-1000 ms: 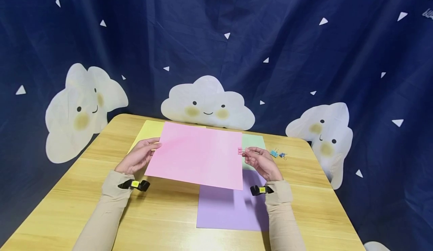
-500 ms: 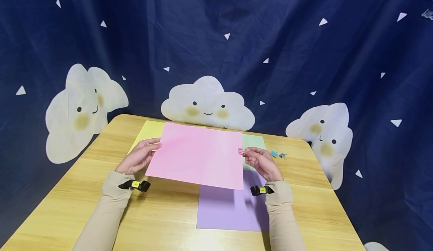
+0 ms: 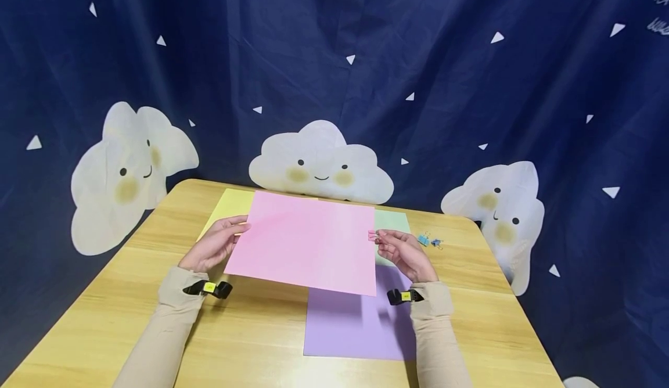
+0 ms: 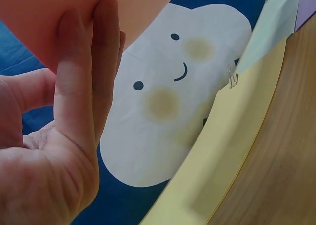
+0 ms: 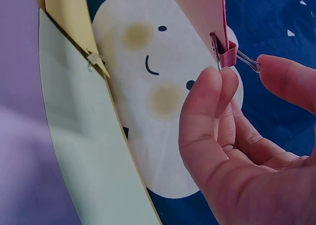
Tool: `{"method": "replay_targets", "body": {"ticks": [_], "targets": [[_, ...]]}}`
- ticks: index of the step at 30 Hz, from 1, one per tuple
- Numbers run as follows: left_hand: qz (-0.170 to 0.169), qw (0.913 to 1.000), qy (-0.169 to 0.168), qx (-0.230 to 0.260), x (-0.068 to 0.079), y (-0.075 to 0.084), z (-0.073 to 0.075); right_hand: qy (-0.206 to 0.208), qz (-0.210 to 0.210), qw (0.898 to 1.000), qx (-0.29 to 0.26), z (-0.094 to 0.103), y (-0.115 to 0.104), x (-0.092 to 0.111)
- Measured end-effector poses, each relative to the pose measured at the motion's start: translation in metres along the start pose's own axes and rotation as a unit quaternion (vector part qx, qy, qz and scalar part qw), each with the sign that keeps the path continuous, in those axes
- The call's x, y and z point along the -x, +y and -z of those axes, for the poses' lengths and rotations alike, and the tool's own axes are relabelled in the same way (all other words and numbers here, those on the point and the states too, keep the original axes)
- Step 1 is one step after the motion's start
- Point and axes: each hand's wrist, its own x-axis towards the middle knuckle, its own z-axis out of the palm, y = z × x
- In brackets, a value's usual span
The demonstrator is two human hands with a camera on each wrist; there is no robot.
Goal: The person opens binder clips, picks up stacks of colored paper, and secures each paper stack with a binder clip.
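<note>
A sheet of pink paper [image 3: 308,243] is held up over the table, tilted, its near edge lower. My left hand [image 3: 215,243] pinches its left edge, thumb on top; the left wrist view shows the fingers [image 4: 74,81] against the underside. At the right edge sits a pink binder clip [image 5: 228,56] with the paper's edge in its mouth. My right hand [image 3: 407,253] pinches that clip by its wire handles, the thumb [image 5: 286,76] at one handle and a fingertip [image 5: 210,86] at the other. Part of the clip [image 3: 372,235] shows at the paper's edge in the head view.
Yellow paper [image 3: 226,202], light green paper [image 3: 394,222] and purple paper [image 3: 355,336] lie on the wooden table [image 3: 251,341]. A small clip [image 5: 95,58] sits where yellow and green overlap. A teal binder clip [image 3: 424,240] and a blue one [image 3: 436,243] lie at the back right.
The head view has shifted very slightly, so everything appears a little lower. Both hands keep their hold on the paper and the binder clip.
</note>
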Motion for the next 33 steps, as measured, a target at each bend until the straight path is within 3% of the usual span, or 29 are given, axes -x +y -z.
{"method": "replay_targets", "body": {"ticks": [20, 33], "targets": [[-0.008, 0.9999, -0.012, 0.005, 0.002, 0.0009, -0.0017, -0.033, -0.014, 0.999, -0.012, -0.0004, 0.0011, 0.0], [-0.017, 0.9995, -0.015, 0.02, 0.0011, 0.0003, -0.0011, -0.098, 0.002, 0.995, -0.005, -0.0063, 0.0033, -0.0005]]}}
